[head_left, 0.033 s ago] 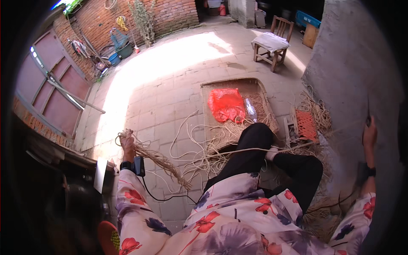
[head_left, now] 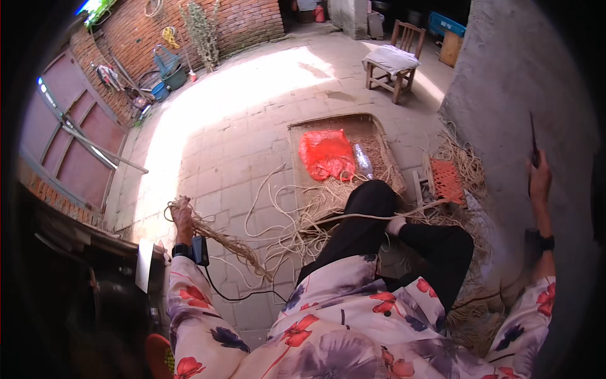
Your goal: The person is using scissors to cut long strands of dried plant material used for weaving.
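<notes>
My left hand (head_left: pixel 182 218), out at the left, is closed round a bundle of tan straw cord (head_left: pixel 233 243). The bundle's loose ends trail down toward the paving. My right hand (head_left: pixel 540 180) is raised at the far right, beside the grey wall. It grips a thin, dark, pointed tool (head_left: pixel 533 136), pointing upward; its exact kind cannot be made out. A longer cord (head_left: pixel 353 218) crosses over my bent leg. Many loose tan cords (head_left: pixel 287 230) lie tangled on the ground between my left hand and my legs.
A shallow woven tray (head_left: pixel 385 142) holds a red plastic bag (head_left: pixel 327 155) and a clear bottle (head_left: pixel 363 161). Right of it are a red woven stool seat (head_left: pixel 447 181) and heaped cords (head_left: pixel 464 158). A wooden chair (head_left: pixel 394 63) stands farther back. A grey wall (head_left: pixel 505 95) bounds the right.
The view has shifted slightly. My right hand has risen a little with the tool, whose blade shows more fully. A blurred strand stretching toward that hand earlier no longer shows there.
</notes>
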The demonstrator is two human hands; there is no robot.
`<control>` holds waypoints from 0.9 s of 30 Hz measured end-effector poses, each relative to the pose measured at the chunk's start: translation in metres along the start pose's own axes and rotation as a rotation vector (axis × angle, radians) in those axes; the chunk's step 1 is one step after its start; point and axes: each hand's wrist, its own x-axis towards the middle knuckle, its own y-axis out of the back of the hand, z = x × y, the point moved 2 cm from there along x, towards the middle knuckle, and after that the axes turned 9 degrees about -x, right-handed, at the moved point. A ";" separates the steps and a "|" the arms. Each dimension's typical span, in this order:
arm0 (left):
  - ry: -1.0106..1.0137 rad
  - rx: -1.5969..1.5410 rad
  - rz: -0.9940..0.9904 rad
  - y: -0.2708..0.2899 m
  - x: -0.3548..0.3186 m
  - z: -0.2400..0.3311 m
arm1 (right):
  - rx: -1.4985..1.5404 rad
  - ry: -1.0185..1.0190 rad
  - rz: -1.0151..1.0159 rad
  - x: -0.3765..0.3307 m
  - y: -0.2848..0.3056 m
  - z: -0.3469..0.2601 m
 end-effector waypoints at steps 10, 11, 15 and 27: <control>0.180 -0.139 0.071 -0.038 -0.005 -0.009 | 1.248 0.621 0.094 0.014 0.169 -0.273; 0.181 -0.193 0.064 -0.029 -0.005 -0.008 | 1.300 0.611 0.047 0.010 0.165 -0.280; 0.192 -0.341 0.031 -0.021 -0.015 0.016 | 1.264 0.472 -0.109 -0.055 0.105 -0.306; -0.023 -0.760 -0.269 -0.059 -0.050 0.202 | 1.018 0.036 -0.959 -0.181 -0.063 -0.256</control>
